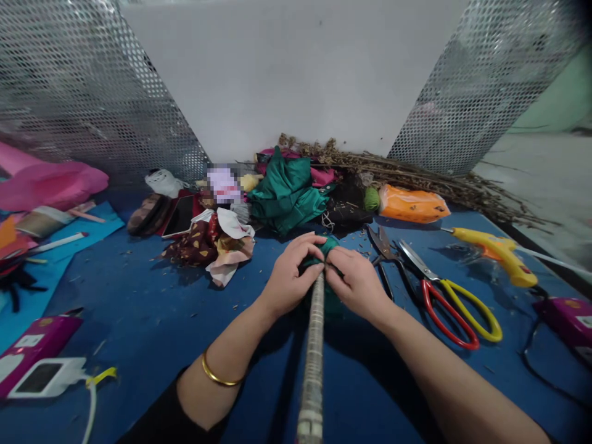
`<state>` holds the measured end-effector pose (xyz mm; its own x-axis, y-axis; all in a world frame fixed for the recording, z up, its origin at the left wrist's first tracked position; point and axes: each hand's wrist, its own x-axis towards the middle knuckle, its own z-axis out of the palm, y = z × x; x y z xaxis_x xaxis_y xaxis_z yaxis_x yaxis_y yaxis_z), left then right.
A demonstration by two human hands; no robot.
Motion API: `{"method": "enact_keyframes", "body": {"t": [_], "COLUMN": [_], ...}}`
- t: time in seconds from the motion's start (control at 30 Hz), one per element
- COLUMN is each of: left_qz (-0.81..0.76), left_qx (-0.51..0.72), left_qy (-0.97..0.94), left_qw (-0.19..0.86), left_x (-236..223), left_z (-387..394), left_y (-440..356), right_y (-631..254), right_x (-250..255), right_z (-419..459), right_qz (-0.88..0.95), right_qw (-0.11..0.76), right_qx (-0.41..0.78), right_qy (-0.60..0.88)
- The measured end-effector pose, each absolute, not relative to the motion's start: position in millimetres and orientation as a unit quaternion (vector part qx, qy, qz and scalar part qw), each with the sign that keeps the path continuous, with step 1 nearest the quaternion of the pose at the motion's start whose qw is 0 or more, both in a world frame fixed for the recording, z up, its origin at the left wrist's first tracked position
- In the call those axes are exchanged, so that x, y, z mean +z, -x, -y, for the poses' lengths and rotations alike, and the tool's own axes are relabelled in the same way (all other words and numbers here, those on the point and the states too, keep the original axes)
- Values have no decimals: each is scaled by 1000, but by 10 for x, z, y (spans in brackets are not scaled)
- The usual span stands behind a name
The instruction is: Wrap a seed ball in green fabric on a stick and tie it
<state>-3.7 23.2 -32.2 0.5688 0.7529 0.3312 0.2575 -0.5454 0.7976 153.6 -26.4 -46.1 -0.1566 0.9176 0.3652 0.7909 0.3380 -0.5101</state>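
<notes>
A long pale stick (pixel 314 351), wrapped in bands, runs from the bottom edge up to my two hands. Dark green cloth (pixel 330 244) is bunched around its far end. My left hand (pixel 295 271) closes on this cloth from the left, with its thumb at the stick's tip. From the right, my right hand (pixel 355 280) pinches the cloth at the same spot, fingertips close to the left thumb. My fingers hide most of the joint between cloth and stick. Just right of my right hand lie dark-handled shears (pixel 393 262) and scissors (pixel 444 290) with red and yellow handles.
A larger green cloth (pixel 289 194) is heaped at the back. Dry twigs (pixel 416 172) lie behind an orange packet (pixel 411 205). A yellow glue gun (pixel 502 250) is at right. Patterned scraps (pixel 213 243), a phone (pixel 179 216) and a purple power strip (pixel 39 345) are at left.
</notes>
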Motion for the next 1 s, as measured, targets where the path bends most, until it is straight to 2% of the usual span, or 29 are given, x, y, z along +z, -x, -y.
{"method": "enact_keyframes", "body": {"t": [0.1,0.2,0.57,1.0], "left_qz": [-303,-328,-350,-345], "left_qx": [303,271,252,257], "left_qy": [-788,-769,-777,-796], "left_qw": [443,477,458,427], "left_x": [-300,-288,-265,-283], "left_z": [-260,-263,-206,-204], "left_y": [77,87,-4,-15], "right_y": [-1567,-1588,-1524,-1537], "right_x": [-436,-423,-474,-513], "right_z": [255,243,263,247], "right_qz": [753,756,632,520], "right_qw": [328,333,452,500], "right_qx": [128,148,242,372], "right_qy": [556,545,581,585]}}
